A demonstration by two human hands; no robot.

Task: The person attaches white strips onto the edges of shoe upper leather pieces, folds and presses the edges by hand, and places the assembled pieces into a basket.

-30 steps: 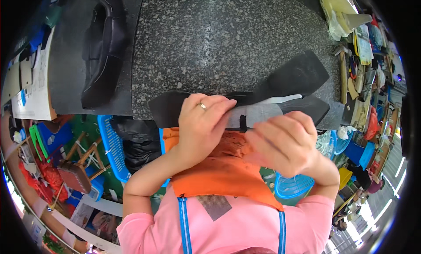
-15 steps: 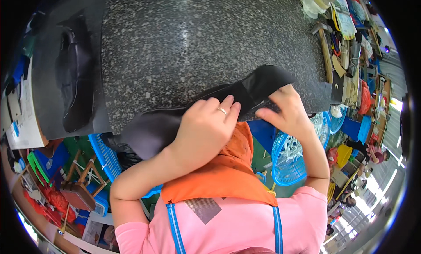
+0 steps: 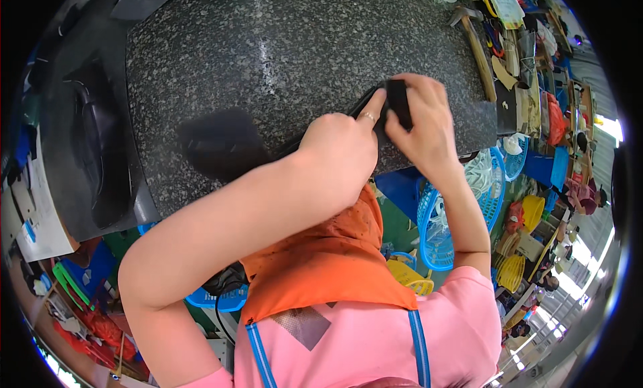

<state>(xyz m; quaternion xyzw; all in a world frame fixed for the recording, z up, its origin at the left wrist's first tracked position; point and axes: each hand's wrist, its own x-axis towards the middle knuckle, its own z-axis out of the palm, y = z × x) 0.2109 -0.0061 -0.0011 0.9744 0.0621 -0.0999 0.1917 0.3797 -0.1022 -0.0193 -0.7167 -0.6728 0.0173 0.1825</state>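
A long black leather piece (image 3: 224,143), which looks like a boot upper, lies aslant along the near edge of the speckled stone slab (image 3: 288,39). Its left part is smeared by motion. My left hand (image 3: 341,147) is on its middle, index finger pressed along the edge and the other fingers curled and mostly hidden. At the right end my right hand (image 3: 426,116) grips the piece, thumb on the near side and fingers over the far side. Both hands are close together. Another black leather piece (image 3: 110,153) rests on the dark surface left of the slab.
A hammer (image 3: 477,49) with a wooden handle lies along the slab's right edge, beside several tools and scraps. Below the right edge stands a blue basket (image 3: 435,240) holding pale strips. A yellow basket (image 3: 410,277) is near my orange apron (image 3: 321,271).
The black piece has swung farther onto the slab, away from my body. My left hand has moved up and right, closer to my right hand, which has shifted slightly away from me.
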